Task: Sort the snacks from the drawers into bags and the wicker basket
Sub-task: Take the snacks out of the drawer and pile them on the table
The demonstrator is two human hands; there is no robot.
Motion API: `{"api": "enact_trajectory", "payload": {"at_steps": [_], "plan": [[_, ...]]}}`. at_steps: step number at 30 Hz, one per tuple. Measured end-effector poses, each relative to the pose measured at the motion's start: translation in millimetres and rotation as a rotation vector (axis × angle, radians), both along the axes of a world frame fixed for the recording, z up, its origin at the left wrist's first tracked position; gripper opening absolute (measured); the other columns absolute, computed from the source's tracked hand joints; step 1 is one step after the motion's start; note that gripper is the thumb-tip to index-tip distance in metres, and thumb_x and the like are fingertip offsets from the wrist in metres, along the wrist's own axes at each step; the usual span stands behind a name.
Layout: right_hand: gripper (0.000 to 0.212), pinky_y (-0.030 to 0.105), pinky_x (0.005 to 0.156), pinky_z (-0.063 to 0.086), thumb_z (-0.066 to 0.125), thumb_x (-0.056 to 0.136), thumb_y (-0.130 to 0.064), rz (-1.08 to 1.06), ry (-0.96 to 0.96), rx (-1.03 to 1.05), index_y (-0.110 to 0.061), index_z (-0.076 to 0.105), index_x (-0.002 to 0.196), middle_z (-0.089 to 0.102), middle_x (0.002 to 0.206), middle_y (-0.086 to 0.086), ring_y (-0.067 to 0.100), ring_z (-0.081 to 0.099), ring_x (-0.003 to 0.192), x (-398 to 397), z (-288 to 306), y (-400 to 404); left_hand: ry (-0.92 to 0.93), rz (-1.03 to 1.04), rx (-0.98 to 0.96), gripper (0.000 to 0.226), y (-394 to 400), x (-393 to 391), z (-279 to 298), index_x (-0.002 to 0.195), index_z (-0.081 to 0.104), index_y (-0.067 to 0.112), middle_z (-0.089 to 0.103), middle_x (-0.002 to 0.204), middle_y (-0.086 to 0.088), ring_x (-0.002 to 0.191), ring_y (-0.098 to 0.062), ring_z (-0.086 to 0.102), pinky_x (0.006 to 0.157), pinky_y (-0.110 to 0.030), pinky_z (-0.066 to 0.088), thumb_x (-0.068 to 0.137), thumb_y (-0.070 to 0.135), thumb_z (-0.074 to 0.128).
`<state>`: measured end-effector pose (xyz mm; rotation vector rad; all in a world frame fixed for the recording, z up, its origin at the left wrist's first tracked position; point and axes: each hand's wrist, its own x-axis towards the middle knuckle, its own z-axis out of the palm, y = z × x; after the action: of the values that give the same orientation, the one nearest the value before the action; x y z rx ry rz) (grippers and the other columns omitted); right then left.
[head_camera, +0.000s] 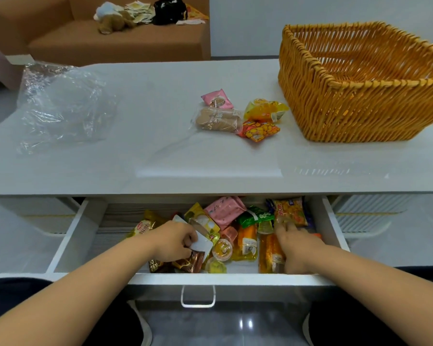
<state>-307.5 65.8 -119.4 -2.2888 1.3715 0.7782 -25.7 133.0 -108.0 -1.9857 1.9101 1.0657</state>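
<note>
Desk (160,156) glossy white, smooth. Basket (348,106) rough woven wicker. Bag (60,106) clear crinkled plastic. Snack wrappers (225,211) shiny foil/plastic. Drawer handle (198,297) metal.

The basket (360,96) is orange-yellow wicker with a close woven pattern. The table (160,151) and the drawer (78,236) are white, the drawer floor grey-streaked. The bag (60,106) is clear plastic. Snack wrappers in the drawer are pink (224,211), green (254,217), orange (246,242), brown (191,263) and yellow. The sofa (115,43) is tan brown.

head cam | faces forward-down | drawer (93,218) near | table (160,151) beyond
</note>
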Motion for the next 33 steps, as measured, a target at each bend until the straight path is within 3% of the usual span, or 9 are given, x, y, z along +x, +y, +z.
{"api": "enact_trajectory", "payload": {"at_steps": [4, 9, 14, 17, 21, 23, 25, 28, 33], "plan": [[0.088, 0.037, 0.099, 0.045, 0.068, 0.083, -0.018, -0.006, -0.100, 0.067, -0.024, 0.013, 0.152, 0.015, 0.157, 0.013, 0.036, 0.042, 0.131, -7.6, 2.2, -3.8, -0.109, -0.091, 0.054, 0.036, -3.8, -12.5, -6.8, 0.126, 0.056, 0.022, 0.057, 0.123, 0.002, 0.110, -0.016, 0.056, 0.090, -0.022, 0.049, 0.091, 0.016, 0.062], [0.084, 0.037, 0.098, 0.048, 0.062, 0.087, -0.021, -0.028, -0.142, 0.103, -0.037, 0.010, 0.151, 0.007, 0.158, 0.016, 0.037, 0.049, 0.125, -12.9, -5.1, -5.0, -0.150, -0.106, 0.099, 0.033, -7.1, -10.4, -11.7, 0.119, 0.058, 0.021, 0.058, 0.115, 0.001, 0.104, -0.017, 0.056, 0.080, -0.021, 0.047, 0.087, 0.018, 0.067], [0.082, 0.033, 0.092, 0.049, 0.062, 0.087, -0.014, -0.087, -0.167, 0.173, -0.038, 0.014, 0.148, 0.019, 0.148, 0.014, 0.034, 0.053, 0.117, -10.7, -7.4, -8.6, -0.096, -0.101, 0.077, 0.010, -9.9, 0.1, -3.6, 0.095, 0.062, 0.024, 0.057, 0.090, 0.010, 0.086, -0.009, 0.054, 0.070, -0.017, 0.044, 0.088, 0.020, 0.067], [0.077, 0.030, 0.083, 0.047, 0.061, 0.085, -0.008, -0.136, -0.173, 0.240, -0.034, 0.016, 0.142, 0.022, 0.144, 0.012, 0.027, 0.053, 0.106, -8.9, -9.5, -13.4, -0.066, -0.021, 0.018, 0.007, -12.8, 18.2, 8.9, 0.089, 0.064, 0.024, 0.058, 0.088, 0.012, 0.084, -0.007, 0.055, 0.071, -0.018, 0.044, 0.088, 0.019, 0.067], [0.091, 0.032, 0.087, 0.046, 0.065, 0.086, -0.020, -0.212, -0.135, 0.283, -0.018, -0.003, 0.147, 0.042, 0.134, 0.009, 0.025, 0.051, 0.111, -7.2, -14.6, -18.6, -0.100, 0.118, -0.079, 0.008, -9.8, 43.6, 2.9, 0.092, 0.058, 0.026, 0.060, 0.099, 0.004, 0.092, -0.013, 0.057, 0.077, -0.025, 0.048, 0.089, 0.022, 0.065], [0.101, 0.034, 0.097, 0.044, 0.065, 0.087, -0.026, -0.217, -0.122, 0.295, -0.016, -0.014, 0.149, 0.033, 0.146, 0.012, 0.028, 0.047, 0.122, -6.7, -13.8, -18.3, -0.125, 0.122, -0.069, 0.012, -3.3, 45.7, -9.1, 0.087, 0.052, 0.023, 0.058, 0.095, 0.002, 0.087, -0.014, 0.055, 0.067, -0.022, 0.043, 0.090, 0.023, 0.064], [0.103, 0.032, 0.095, 0.044, 0.065, 0.087, -0.026, -0.222, -0.138, 0.313, -0.016, -0.016, 0.149, 0.035, 0.145, 0.011, 0.027, 0.048, 0.120, -7.1, -14.3, -17.8, -0.132, 0.096, -0.031, 0.021, 1.7, 43.8, -20.5, 0.078, 0.046, 0.025, 0.055, 0.092, 0.002, 0.085, -0.014, 0.052, 0.067, -0.023, 0.041, 0.089, 0.024, 0.064], [0.097, 0.028, 0.084, 0.043, 0.068, 0.084, -0.024, -0.226, -0.170, 0.329, -0.018, -0.004, 0.149, 0.045, 0.120, 0.002, 0.022, 0.050, 0.107, -7.4, -16.6, -17.8, -0.175, 0.055, 0.000, 0.027, 1.7, 42.6, -23.2, 0.074, 0.041, 0.030, 0.053, 0.097, 0.000, 0.088, -0.016, 0.050, 0.071, -0.026, 0.041, 0.089, 0.026, 0.064], [0.081, 0.026, 0.075, 0.047, 0.074, 0.079, -0.021, -0.190, -0.179, 0.326, -0.022, 0.021, 0.140, 0.048, 0.107, -0.003, 0.020, 0.053, 0.103, -5.0, -12.0, -20.4, -0.163, 0.007, 0.074, 0.020, -4.8, 46.8, -8.2, 0.079, 0.049, 0.030, 0.051, 0.087, 0.009, 0.085, -0.012, 0.050, 0.064, -0.020, 0.039, 0.088, 0.027, 0.066]]}}
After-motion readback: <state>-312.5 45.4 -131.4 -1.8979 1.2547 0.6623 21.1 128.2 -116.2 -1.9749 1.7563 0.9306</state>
